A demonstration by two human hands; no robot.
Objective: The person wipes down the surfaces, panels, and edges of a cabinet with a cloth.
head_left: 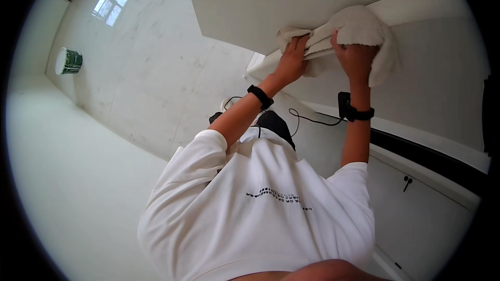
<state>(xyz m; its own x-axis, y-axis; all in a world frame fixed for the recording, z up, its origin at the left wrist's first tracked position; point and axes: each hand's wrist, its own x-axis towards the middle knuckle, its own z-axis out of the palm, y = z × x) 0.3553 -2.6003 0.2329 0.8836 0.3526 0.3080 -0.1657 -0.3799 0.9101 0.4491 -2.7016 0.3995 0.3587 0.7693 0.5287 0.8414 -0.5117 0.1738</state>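
A beige cloth (359,23), bunched in folds, lies over the pale ledge (422,5) of a light grey panel. My left hand (292,61) is closed on the cloth's left end, with its fingers bent over the fabric. Farther right, my right hand (356,61) grips the thicker part of the cloth. Some of its fingers are hidden under the folds, and a loose flap hangs down beside the wrist. Both wrists wear black bands, and a black cable runs from the right one.
A green-and-white bucket (69,61) stands on the pale floor (140,73) by the left wall. Above the ledge is a large grey board (291,0) with a corner jutting over the floor. At lower right, a cabinet front (416,218) has a small dark key or handle (407,182).
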